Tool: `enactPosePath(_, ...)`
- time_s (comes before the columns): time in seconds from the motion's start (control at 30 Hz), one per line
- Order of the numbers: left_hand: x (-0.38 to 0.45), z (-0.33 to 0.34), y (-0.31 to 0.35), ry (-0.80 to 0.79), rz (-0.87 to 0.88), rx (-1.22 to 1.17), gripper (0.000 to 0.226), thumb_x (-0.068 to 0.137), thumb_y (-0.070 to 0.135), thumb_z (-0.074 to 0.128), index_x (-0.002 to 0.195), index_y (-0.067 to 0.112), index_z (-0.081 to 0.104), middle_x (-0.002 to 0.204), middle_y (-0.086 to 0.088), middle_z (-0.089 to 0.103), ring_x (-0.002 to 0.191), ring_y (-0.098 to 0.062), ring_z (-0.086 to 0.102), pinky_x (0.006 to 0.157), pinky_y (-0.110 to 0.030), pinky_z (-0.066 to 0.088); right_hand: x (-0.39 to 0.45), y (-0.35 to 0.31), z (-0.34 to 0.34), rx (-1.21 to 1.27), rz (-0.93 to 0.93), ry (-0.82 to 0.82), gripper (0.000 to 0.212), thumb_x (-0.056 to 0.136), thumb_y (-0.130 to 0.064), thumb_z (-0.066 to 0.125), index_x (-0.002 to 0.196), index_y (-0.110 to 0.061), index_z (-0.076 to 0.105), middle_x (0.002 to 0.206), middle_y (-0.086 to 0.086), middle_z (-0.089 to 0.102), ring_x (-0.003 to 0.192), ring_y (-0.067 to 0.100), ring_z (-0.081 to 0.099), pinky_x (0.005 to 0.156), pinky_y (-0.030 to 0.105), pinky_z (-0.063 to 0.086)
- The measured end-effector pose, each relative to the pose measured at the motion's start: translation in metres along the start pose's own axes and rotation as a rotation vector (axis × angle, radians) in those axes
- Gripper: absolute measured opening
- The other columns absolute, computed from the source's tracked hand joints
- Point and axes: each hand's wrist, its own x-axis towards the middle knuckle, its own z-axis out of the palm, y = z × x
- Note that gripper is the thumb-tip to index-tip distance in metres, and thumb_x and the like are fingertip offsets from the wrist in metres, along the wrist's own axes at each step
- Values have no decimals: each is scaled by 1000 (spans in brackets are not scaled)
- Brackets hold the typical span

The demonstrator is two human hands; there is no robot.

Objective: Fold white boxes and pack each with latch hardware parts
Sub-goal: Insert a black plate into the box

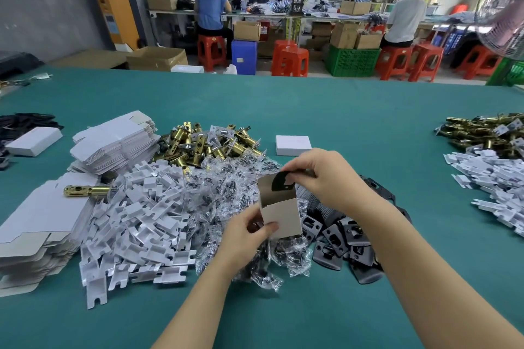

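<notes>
A folded white box (283,217) stands upright with its top open, held above the piles in the middle of the green table. My left hand (246,235) grips its lower left corner. Above the opening, my right hand (320,176) pinches a thin black gasket (279,182), whose lower part dips into the box. Brass latch bolts (204,143) lie heaped behind. Bagged screws (226,187) spread under the box, and black strike plates (340,235) lie to its right.
Flat box blanks (113,144) are stacked at the left, with one brass latch (85,190) lying on a lower stack. White card inserts (141,229) fill the front left. A closed white box (293,145) sits behind. More latches (482,130) and inserts (499,178) lie far right.
</notes>
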Motion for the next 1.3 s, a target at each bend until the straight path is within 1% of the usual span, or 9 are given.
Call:
enactPosePath(0.1, -1, 1, -1, 2, 16, 19, 41, 90, 25, 78, 112, 57, 67, 108, 20, 75, 99, 0, 69, 83, -23, 56, 2, -1, 3, -249, -53, -156, 27, 102, -14, 60, 118, -28, 77, 100, -8, 74, 90, 7, 46, 84, 33, 49)
enactPosePath(0.2, -1, 1, -3, -6, 26, 41, 41, 89, 25, 79, 116, 53, 67, 108, 19, 74, 98, -1, 69, 85, -27, 57, 2, -3, 6, -426, -56, -253, 31, 105, -18, 53, 123, -33, 73, 103, -4, 74, 99, 16, 43, 85, 43, 52)
enactPosePath(0.37, -4, 0, -6, -70, 49, 160, 45, 86, 23, 79, 119, 50, 64, 107, 21, 73, 98, 0, 68, 87, -30, 56, 0, -8, 6, -506, -14, -331, 34, 105, -18, 52, 126, -38, 70, 117, -8, 73, 109, 20, 61, 89, 39, 54)
enactPosePath(0.63, -4, 1, -3, -55, 53, 103, 45, 87, 21, 80, 118, 52, 67, 109, 22, 73, 102, 2, 67, 91, -31, 55, -5, -12, 8, -565, 27, -457, 43, 101, -6, 50, 121, -37, 72, 116, -11, 73, 105, 19, 66, 87, 38, 57)
enactPosePath(0.83, -4, 1, -4, -43, 29, 128, 44, 87, 22, 79, 118, 50, 67, 106, 20, 74, 98, -2, 68, 90, -36, 57, -5, -8, 11, -568, 4, -428, 28, 106, -24, 50, 127, -30, 67, 123, -5, 69, 111, 21, 62, 90, 38, 53)
enactPosePath(1.03, -4, 2, -3, -36, 12, 132, 45, 86, 21, 80, 116, 52, 67, 103, 20, 75, 93, -2, 69, 88, -36, 56, -11, 3, 6, -376, -28, -149, 17, 101, -27, 59, 108, -25, 74, 102, -10, 68, 93, 14, 62, 83, 35, 52)
enactPosePath(1.13, -3, 1, -1, -33, 1, 108, 46, 86, 19, 80, 119, 50, 68, 106, 21, 74, 97, -1, 69, 92, -36, 57, -23, 20, 12, -59, 28, 140, 9, 96, -31, 68, 104, -28, 67, 97, -15, 64, 80, 2, 58, 74, 16, 45)
enactPosePath(1.2, -3, -1, 4, -33, 1, 53, 49, 86, 16, 80, 113, 55, 68, 108, 19, 75, 100, -2, 70, 91, -34, 58, -33, 33, 21, 134, 127, 171, 32, 90, -43, 72, 118, -34, 58, 107, -21, 63, 78, -1, 58, 72, 10, 46)
enactPosePath(1.3, -2, -1, 13, -39, -5, -18, 48, 85, 14, 81, 110, 53, 70, 111, 17, 75, 105, -2, 70, 93, -33, 59, -50, 53, 46, 270, 259, -14, 63, 85, -49, 74, 140, -44, 44, 126, -28, 58, 72, -2, 58, 69, 17, 51)
